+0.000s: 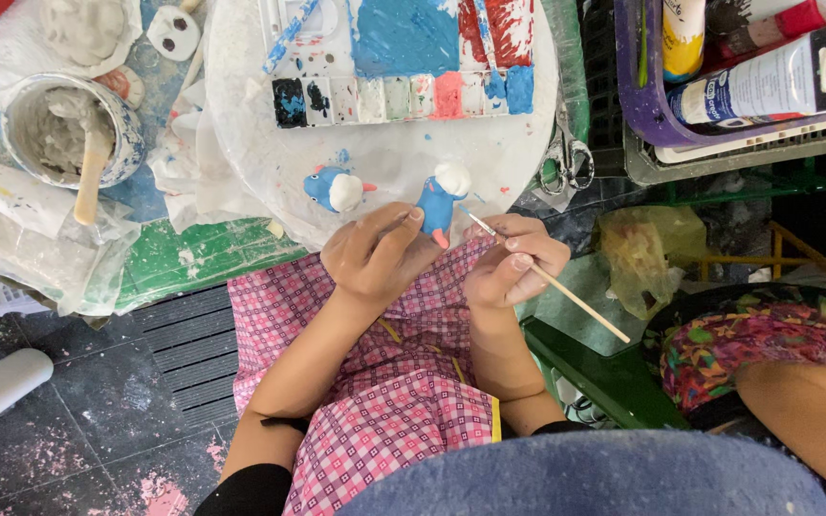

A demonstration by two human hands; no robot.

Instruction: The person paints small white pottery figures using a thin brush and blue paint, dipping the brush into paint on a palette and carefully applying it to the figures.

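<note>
My left hand (375, 250) grips a small clay figure (442, 199), blue with a white top and a pink tip, held just above my lap at the near rim of a round white board (384, 158). My right hand (511, 260) holds a thin wooden-handled paintbrush (566, 294), its tip pointing at the figure's right side. A second blue and white figure with a red beak (336, 188) lies on the board, left of the held one. My lap is covered by a pink checked apron (403, 401).
A paint palette (403, 72) with blue, red and pink paint sits on the board's far side. A pot of grey paste with a wooden stick (74, 134) stands left. Scissors (566, 158) lie right, past them a basket of paint tubes (767, 76). Another person's arm (815, 411) is at right.
</note>
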